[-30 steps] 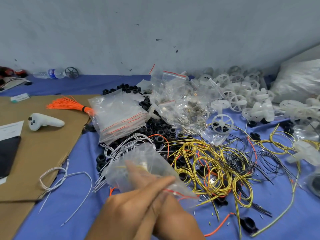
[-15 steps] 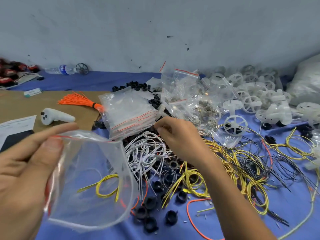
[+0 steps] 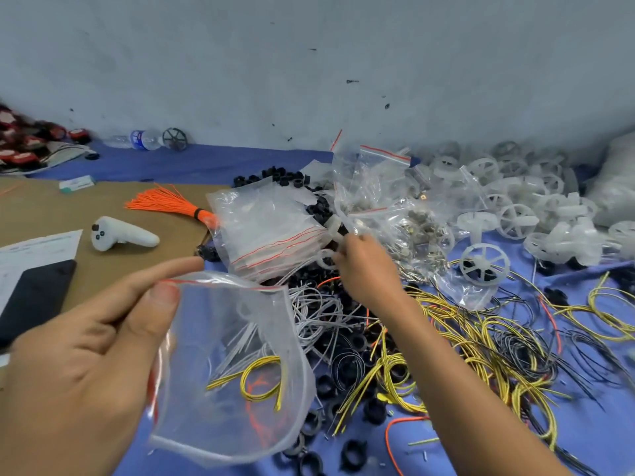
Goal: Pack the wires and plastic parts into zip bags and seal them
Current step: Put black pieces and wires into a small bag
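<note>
My left hand (image 3: 86, 365) pinches the bag (image 3: 206, 424) by its red-striped rim between thumb and forefinger. That holds the mouth open toward the pile so parts can drop straight in. A yellow wire (image 3: 261, 379) already lies coiled inside. My right hand (image 3: 364, 269) reaches to a white ring (image 3: 325, 261) on the desk (image 3: 584, 441); whether my fingers grip it I cannot tell. The blue label on the bottle (image 3: 142, 139) is unreadable.
</note>
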The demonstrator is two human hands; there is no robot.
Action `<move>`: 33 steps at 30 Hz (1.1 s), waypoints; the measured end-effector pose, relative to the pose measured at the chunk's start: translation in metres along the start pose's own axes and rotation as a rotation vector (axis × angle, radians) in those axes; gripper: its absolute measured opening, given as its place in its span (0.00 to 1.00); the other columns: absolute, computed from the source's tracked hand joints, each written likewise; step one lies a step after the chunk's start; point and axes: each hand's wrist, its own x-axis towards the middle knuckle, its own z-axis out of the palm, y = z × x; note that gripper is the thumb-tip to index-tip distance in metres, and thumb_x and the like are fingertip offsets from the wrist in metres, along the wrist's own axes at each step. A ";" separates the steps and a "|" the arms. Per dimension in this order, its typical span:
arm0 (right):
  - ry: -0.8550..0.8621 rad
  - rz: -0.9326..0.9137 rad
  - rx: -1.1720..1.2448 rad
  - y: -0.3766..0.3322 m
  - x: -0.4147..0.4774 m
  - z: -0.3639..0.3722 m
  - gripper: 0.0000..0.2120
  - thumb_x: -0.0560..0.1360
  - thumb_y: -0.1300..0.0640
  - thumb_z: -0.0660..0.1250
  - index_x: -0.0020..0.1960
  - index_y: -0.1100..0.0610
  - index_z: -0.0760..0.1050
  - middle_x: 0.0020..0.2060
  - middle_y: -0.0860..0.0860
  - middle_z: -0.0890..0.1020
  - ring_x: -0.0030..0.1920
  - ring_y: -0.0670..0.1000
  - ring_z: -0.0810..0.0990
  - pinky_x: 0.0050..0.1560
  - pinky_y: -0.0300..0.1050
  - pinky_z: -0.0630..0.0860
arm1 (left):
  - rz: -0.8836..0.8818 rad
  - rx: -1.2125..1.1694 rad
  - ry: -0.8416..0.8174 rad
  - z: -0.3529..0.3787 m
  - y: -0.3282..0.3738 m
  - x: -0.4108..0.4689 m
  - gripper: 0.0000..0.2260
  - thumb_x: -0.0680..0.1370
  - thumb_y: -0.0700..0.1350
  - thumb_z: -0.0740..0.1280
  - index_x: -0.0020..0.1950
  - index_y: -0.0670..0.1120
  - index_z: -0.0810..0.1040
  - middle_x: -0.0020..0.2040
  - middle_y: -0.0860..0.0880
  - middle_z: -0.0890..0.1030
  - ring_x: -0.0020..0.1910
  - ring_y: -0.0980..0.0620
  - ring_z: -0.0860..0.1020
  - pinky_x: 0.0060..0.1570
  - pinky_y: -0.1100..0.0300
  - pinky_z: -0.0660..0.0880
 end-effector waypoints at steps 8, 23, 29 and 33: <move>0.229 0.157 0.855 0.053 -0.085 -0.088 0.04 0.82 0.56 0.62 0.51 0.54 0.75 0.41 0.51 0.83 0.38 0.43 0.82 0.35 0.35 0.75 | 0.104 0.025 -0.056 0.034 0.044 0.013 0.22 0.77 0.70 0.58 0.63 0.62 0.80 0.39 0.32 0.80 0.35 0.34 0.76 0.28 0.45 0.71; 0.126 0.343 1.504 0.051 -0.210 -0.124 0.10 0.66 0.60 0.70 0.45 0.55 0.85 0.31 0.61 0.78 0.23 0.50 0.73 0.23 0.41 0.71 | 0.344 0.385 -0.271 0.122 0.070 -0.016 0.18 0.81 0.53 0.60 0.67 0.53 0.80 0.31 0.47 0.81 0.30 0.44 0.77 0.31 0.52 0.75; -0.034 0.307 1.251 0.014 -0.222 -0.085 0.15 0.79 0.68 0.63 0.51 0.55 0.86 0.29 0.60 0.80 0.28 0.55 0.80 0.32 0.42 0.78 | 0.611 0.512 -0.492 0.140 0.066 -0.052 0.19 0.76 0.51 0.59 0.63 0.52 0.82 0.37 0.53 0.84 0.29 0.48 0.81 0.19 0.60 0.71; -0.043 0.529 1.795 -0.008 -0.203 -0.056 0.12 0.79 0.73 0.56 0.50 0.73 0.78 0.34 0.64 0.79 0.34 0.55 0.80 0.34 0.46 0.79 | 0.629 0.555 -0.613 0.135 0.062 -0.059 0.19 0.72 0.49 0.63 0.62 0.54 0.80 0.35 0.57 0.83 0.28 0.51 0.81 0.18 0.62 0.70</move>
